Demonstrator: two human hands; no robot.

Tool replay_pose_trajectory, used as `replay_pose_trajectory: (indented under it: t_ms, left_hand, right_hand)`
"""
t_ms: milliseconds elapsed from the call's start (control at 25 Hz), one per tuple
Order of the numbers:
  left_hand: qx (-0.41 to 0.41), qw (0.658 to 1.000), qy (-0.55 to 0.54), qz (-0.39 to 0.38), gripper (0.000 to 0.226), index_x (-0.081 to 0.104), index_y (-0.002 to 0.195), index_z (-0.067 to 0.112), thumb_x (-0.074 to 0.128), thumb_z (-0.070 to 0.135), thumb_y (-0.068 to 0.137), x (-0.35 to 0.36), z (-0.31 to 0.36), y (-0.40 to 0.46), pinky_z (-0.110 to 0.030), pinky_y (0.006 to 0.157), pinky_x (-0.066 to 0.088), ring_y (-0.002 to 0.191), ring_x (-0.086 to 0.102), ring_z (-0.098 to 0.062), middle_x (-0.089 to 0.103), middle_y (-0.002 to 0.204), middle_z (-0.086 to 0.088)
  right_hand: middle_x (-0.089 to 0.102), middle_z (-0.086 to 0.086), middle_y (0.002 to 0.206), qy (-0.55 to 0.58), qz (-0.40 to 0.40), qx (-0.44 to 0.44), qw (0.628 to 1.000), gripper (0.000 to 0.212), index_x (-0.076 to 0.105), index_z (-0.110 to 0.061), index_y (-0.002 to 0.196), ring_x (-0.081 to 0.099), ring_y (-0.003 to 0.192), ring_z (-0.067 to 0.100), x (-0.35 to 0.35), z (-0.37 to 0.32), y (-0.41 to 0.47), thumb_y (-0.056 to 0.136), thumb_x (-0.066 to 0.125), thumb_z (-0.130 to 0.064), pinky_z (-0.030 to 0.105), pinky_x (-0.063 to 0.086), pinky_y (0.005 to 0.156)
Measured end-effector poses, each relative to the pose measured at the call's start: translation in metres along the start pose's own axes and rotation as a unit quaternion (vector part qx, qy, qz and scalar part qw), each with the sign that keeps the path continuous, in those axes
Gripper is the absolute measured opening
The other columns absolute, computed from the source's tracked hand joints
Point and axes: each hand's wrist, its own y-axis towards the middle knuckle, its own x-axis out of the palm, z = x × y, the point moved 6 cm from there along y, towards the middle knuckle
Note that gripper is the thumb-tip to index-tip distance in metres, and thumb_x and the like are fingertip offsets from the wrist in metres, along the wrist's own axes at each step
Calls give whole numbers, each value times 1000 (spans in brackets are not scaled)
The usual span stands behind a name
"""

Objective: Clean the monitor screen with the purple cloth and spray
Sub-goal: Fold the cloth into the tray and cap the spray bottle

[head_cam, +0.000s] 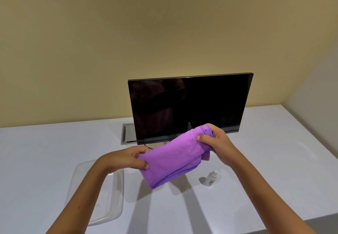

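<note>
Cloth prep step: left hand and right hand each pinch an end of the purple cloth, held above the table just before the dark monitor screen; spray bottle lies untouched near right, so next likely means freeing one grip to fetch it.

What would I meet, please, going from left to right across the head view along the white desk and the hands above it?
Clear plastic tray → left hand → purple cloth → right hand. The small white spray bottle stands on the desk below the right hand, so I leave it out of the order.
</note>
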Motion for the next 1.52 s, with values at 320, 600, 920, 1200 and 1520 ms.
replay_pose_trajectory:
  t_ms: [320, 600, 920, 1200, 1520]
  left_hand:
    - [40, 993, -103, -43, 41, 59, 121, 31, 67, 45, 83, 76, 18, 26, -31, 85, 52, 110, 63, -20, 67, 118, 1]
    - [110, 931, -336, 93, 57, 58, 124, 25, 80, 27, 72, 87, 13, 37, -36, 79, 53, 104, 65, -31, 66, 118, -11]
    - [68, 924, -306, 217, 44, 61, 116, 31, 73, 43, 76, 103, 0, 37, -39, 78, 56, 100, 68, -21, 70, 113, -1]
    - [104, 929, -301, 188, 41, 43, 125, 54, 57, 34, 92, 105, -1, 29, -46, 72, 58, 100, 67, -25, 67, 114, 3]
    - [160, 943, -187, 222, 44, 68, 69, 20, 42, -7, 93, 58, -12, -3, -23, 59, 50, 110, 57, -17, 51, 126, 20]
  right_hand:
    - [70, 5, 93, 47, -77, 28, 996, 34, 67, -16, 105, 70, 83, 21, 16, -23, 2, 75, 79, -27, 28, 54, 65]
    - [66, 8, 97, 203, -72, 175, 961, 64, 67, -11, 115, 63, 90, 21, 19, 28, -17, 87, 48, -65, 33, 53, 82]
    - [70, 15, 111, 158, -70, 174, 970, 36, 69, -11, 109, 68, 101, 29, 33, 57, -55, 81, 74, -33, 44, 54, 90]
    - [67, -5, 116, 76, 12, 71, 995, 54, 58, -29, 124, 69, 99, 18, 22, 45, -58, 78, 77, -10, 37, 59, 75]
    - [68, 11, 92, 111, 6, 119, 987, 18, 68, -17, 89, 60, 72, 21, 65, 43, -47, 93, 53, -8, 28, 50, 58]
